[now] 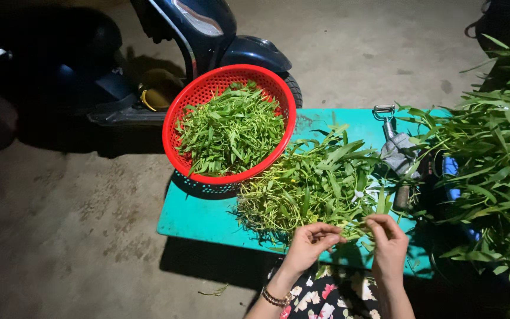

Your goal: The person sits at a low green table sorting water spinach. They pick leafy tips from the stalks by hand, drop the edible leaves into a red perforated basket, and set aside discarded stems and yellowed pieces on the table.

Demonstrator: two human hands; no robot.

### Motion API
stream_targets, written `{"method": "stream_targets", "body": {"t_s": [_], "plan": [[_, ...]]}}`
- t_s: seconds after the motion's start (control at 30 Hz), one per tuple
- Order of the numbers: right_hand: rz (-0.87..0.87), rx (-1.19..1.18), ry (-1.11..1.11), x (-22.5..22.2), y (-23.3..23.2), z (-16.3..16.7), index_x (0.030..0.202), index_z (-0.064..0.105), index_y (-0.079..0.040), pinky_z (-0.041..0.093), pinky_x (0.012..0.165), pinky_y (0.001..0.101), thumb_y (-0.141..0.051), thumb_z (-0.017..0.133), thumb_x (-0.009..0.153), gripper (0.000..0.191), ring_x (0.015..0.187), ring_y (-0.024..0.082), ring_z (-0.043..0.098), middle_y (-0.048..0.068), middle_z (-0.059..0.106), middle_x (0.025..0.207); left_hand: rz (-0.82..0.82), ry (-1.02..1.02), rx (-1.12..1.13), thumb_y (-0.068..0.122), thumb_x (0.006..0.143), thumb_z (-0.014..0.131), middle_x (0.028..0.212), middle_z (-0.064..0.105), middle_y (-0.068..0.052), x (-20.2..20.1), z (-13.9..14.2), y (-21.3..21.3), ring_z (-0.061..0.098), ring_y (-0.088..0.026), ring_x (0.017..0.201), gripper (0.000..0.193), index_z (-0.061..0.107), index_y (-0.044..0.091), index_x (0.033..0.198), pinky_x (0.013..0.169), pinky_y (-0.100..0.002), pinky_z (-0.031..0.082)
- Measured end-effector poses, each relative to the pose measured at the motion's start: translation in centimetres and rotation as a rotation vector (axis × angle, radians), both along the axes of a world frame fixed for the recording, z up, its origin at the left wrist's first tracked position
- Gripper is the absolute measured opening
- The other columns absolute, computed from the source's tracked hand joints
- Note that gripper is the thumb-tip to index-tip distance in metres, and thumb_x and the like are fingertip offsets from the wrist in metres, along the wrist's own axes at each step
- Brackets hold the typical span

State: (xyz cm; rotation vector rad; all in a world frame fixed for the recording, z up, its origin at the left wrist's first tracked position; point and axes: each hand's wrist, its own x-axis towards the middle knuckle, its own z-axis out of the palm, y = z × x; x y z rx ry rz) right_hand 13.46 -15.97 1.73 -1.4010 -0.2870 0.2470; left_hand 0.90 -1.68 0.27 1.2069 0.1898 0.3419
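Green stem runs crosswise between both hands, left hand and right hand each pinching one end, pile just beyond fingertips.

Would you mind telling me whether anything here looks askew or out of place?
The round red plastic basket of green leaves sits tilted, overhanging the far left edge of the teal table. One green stem lies on the concrete floor. Both hands, left and right, pinch a stalk.
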Motion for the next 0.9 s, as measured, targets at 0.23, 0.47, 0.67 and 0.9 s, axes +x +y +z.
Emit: {"method": "stream_targets", "body": {"t_s": [0.23, 0.47, 0.67, 0.9], "plan": [[-0.026, 0.063, 0.05, -0.6, 0.2, -1.2, 0.103, 0.066, 0.0, 0.047, 0.084, 0.0238, -0.01, 0.062, 0.102, 0.011, 0.09, 0.009, 0.059, 0.002, 0.067, 0.096, 0.018, 0.083, 0.222, 0.012, 0.098, 0.071, 0.099, 0.078, -0.006, -0.2, 2.1, -0.9, 0.074, -0.01, 0.092, 0.017, 0.074, 0.002, 0.11, 0.077, -0.026, 0.058], [-0.115, -0.013, -0.09, -2.5, -0.4, -1.8, 0.107, 0.063, 0.0, 0.046, 0.084, 0.0232, -0.011, 0.06, 0.106, 0.011, 0.093, 0.009, 0.057, 0.003, 0.064, 0.1, 0.126, -0.008, 0.806, 0.013, 0.093, 0.075, 0.097, 0.077, -0.009, -1.0, 3.3, -2.3, 0.076, -0.024, 0.088, 0.01, 0.076, 0.006, 0.1, 0.079, -0.033, 0.058], [-0.216, 0.004, 0.026, -1.2, -2.0, -2.2, 0.109, 0.063, -0.002, 0.049, 0.089, 0.0253, -0.015, 0.059, 0.108, 0.013, 0.095, 0.011, 0.061, 0.003, 0.067, 0.104, 0.058, 0.029, 0.994, 0.011, 0.092, 0.071, 0.09, 0.076, -0.007, -2.0, 0.8, -3.1, 0.072, -0.026, 0.084, 0.007, 0.077, 0.008, 0.096, 0.078, -0.039, 0.05], [-0.207, -0.071, -0.255, 0.6, -5.5, -2.4, 0.108, 0.063, 0.001, 0.047, 0.103, 0.0284, -0.007, 0.062, 0.109, 0.008, 0.113, 0.013, 0.06, 0.005, 0.063, 0.12, 0.245, -0.014, 1.215, 0.003, 0.086, 0.067, 0.108, 0.076, -0.008, -1.5, -2.1, 0.4, 0.072, -0.028, 0.096, 0.019, 0.074, 0.009, 0.103, 0.088, -0.041, 0.051]]}}
